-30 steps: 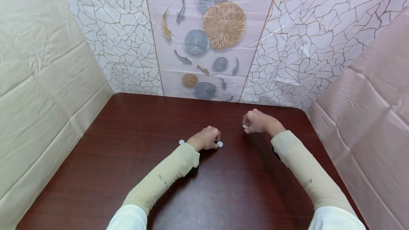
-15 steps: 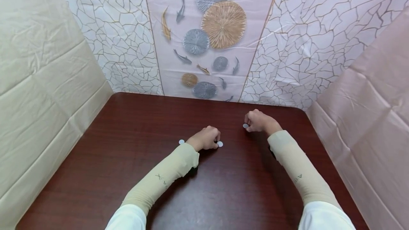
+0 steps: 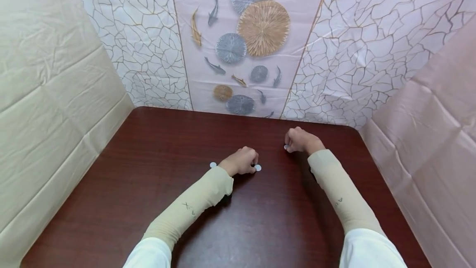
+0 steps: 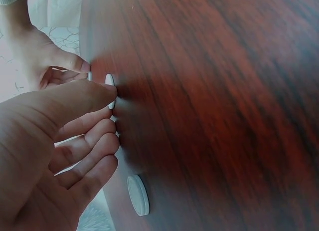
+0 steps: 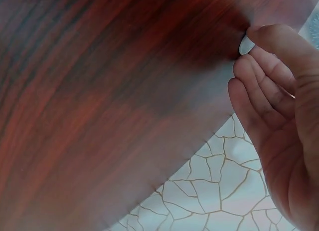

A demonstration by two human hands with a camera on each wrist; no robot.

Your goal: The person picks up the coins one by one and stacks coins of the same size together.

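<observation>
Near the middle of the table, my left hand (image 3: 239, 161) pinches a small white disc (image 3: 258, 168) between thumb and fingers. In the left wrist view that disc (image 4: 109, 80) stands edge-on to the camera at the fingertips, close to the tabletop. Farther right and back, my right hand (image 3: 300, 140) holds a second white disc (image 3: 286, 147) by its edge; the right wrist view has this disc (image 5: 246, 45) under the thumb tip, partly covered by fingers. A third white disc (image 3: 213, 165) lies just left of my left wrist; its rim shows as a thin double edge in the left wrist view.
The dark red-brown wooden table (image 3: 148, 210) has rounded far corners. A patterned cloth backdrop (image 3: 145, 53) hangs behind its far edge. Pale fabric walls rise along the left side (image 3: 48, 106) and the right side (image 3: 435, 135).
My right forearm has swung inward to the left, while the right hand with its disc shifted only slightly. The left hand and the third disc keep their places on the table.
</observation>
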